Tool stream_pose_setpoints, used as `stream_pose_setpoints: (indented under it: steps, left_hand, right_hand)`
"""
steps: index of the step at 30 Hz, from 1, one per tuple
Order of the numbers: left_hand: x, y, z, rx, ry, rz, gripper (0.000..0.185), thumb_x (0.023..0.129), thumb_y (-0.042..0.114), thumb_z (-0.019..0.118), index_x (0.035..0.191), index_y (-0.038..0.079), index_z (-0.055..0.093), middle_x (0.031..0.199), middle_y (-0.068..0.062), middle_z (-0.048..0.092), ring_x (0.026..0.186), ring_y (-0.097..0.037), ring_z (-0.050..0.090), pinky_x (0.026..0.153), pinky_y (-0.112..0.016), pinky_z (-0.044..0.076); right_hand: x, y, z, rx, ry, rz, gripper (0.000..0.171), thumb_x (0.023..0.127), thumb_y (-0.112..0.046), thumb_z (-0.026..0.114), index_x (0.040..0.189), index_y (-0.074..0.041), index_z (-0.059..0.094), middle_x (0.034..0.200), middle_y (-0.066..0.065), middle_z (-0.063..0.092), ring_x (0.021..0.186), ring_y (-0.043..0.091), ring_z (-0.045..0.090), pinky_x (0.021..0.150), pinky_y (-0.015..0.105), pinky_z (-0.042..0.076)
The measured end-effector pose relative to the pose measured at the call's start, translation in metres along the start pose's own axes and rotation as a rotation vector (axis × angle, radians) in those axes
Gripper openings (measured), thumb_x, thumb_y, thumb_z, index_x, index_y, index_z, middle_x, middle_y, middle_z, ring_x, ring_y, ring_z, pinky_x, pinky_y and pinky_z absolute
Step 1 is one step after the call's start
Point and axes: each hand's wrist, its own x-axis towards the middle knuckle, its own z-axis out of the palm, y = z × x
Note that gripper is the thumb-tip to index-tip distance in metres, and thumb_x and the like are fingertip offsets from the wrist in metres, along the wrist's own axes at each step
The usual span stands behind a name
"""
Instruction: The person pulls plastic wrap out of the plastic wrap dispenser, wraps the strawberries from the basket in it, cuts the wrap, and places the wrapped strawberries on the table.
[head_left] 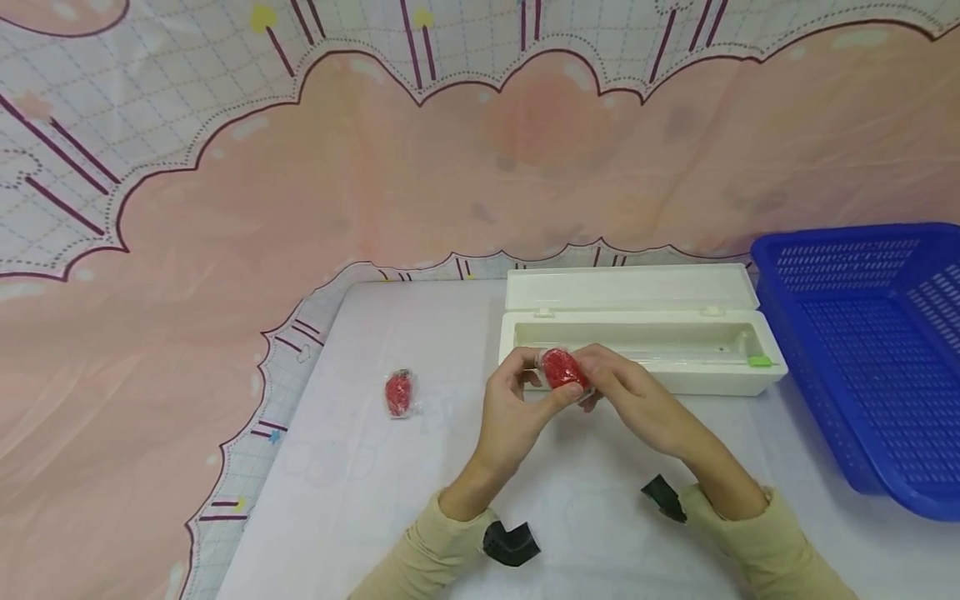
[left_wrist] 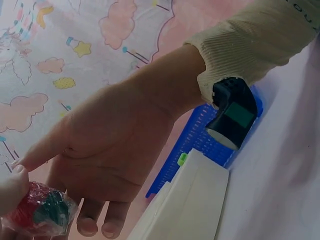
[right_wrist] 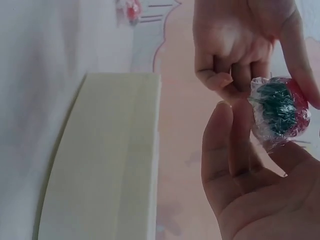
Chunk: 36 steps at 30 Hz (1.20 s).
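Observation:
Both hands meet over the front of a white cling film box (head_left: pixel 712 382). My left hand (head_left: pixel 517 408) grips a red strawberry (head_left: pixel 561 368) wrapped in clear film, its thumb along the near side and its fingers behind. The fingers of my right hand (head_left: pixel 637 404) pinch at the other end of the same strawberry. In the right wrist view the green leafy top of the strawberry (right_wrist: pixel 277 107) shows through crinkled film, close to the right fingertips. A second wrapped strawberry (head_left: pixel 399 393) lies on the white table to the left.
The box's lid (head_left: pixel 630 287) stands open at the back, and a green slider (head_left: pixel 760 361) sits at the box's right end. A blue plastic basket (head_left: pixel 847 417) stands on the right. Behind the table hangs a patterned pink cloth (head_left: pixel 450 183).

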Motion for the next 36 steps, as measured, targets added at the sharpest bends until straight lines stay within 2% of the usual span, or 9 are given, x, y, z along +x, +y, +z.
stream_pose_setpoints:
  steps: [4,8,14,18,24,29,36]
  left_hand:
    - [0.000,0.000,0.001,-0.083,-0.021,0.000,0.042,0.085,0.018,0.080,0.116,0.000,0.058,0.112,-0.008,0.062,0.096,-0.014,0.053,0.088,-0.026,0.046]
    - [0.001,0.003,0.003,-0.159,-0.051,-0.009,0.042,0.088,0.011,0.076,0.119,-0.004,0.053,0.115,-0.008,0.059,0.101,-0.014,0.055,0.089,-0.018,0.047]
    - [0.000,0.009,0.002,-0.193,-0.079,-0.020,0.041,0.088,0.001,0.073,0.122,-0.005,0.052,0.116,-0.006,0.058,0.108,-0.015,0.056,0.096,-0.021,0.048]
    - [0.000,0.008,-0.001,-0.216,-0.087,-0.013,0.039,0.088,0.002,0.073,0.120,-0.006,0.051,0.114,-0.003,0.059,0.109,-0.016,0.056,0.099,-0.023,0.047]
    - [0.000,0.007,-0.003,-0.220,-0.093,-0.026,0.033,0.088,0.005,0.073,0.110,0.002,0.049,0.107,0.000,0.057,0.106,-0.015,0.055,0.102,-0.028,0.043]
    - [0.001,0.009,-0.005,-0.193,-0.103,-0.056,0.033,0.088,0.006,0.071,0.110,0.000,0.048,0.104,0.000,0.056,0.101,-0.014,0.055,0.095,-0.027,0.045]
    - [0.003,0.009,-0.010,-0.185,-0.166,-0.148,0.028,0.088,0.004,0.073,0.112,-0.003,0.060,0.100,-0.005,0.065,0.088,-0.012,0.064,0.076,-0.022,0.055]
  right_hand:
    - [-0.001,0.000,-0.001,-0.022,-0.028,-0.017,0.032,0.108,-0.023,0.042,0.126,-0.007,0.063,0.116,0.006,0.059,0.091,0.022,0.058,0.078,0.030,0.055]
    - [-0.003,0.000,-0.007,-0.049,-0.084,-0.021,0.032,0.108,-0.023,0.041,0.133,-0.012,0.059,0.111,0.002,0.061,0.094,0.026,0.058,0.080,0.033,0.053]
    - [-0.007,-0.001,-0.012,-0.055,-0.120,-0.008,0.040,0.104,-0.024,0.052,0.143,-0.011,0.051,0.119,0.002,0.064,0.100,0.026,0.061,0.085,0.032,0.054]
    - [-0.006,0.000,-0.009,-0.082,-0.089,-0.028,0.040,0.101,-0.023,0.059,0.139,-0.014,0.054,0.123,-0.001,0.064,0.102,0.020,0.061,0.088,0.032,0.053]
    - [-0.005,0.000,-0.007,-0.133,-0.034,-0.042,0.038,0.096,-0.023,0.068,0.132,-0.014,0.062,0.122,-0.003,0.067,0.101,0.015,0.062,0.090,0.033,0.054]
    - [-0.004,0.001,-0.010,-0.101,-0.017,-0.036,0.034,0.095,-0.022,0.068,0.128,-0.013,0.064,0.121,-0.001,0.068,0.100,0.017,0.062,0.089,0.034,0.054]
    - [-0.005,0.004,-0.019,-0.010,0.002,-0.054,0.019,0.095,-0.014,0.068,0.114,-0.012,0.068,0.107,0.000,0.068,0.097,0.017,0.064,0.091,0.027,0.053]
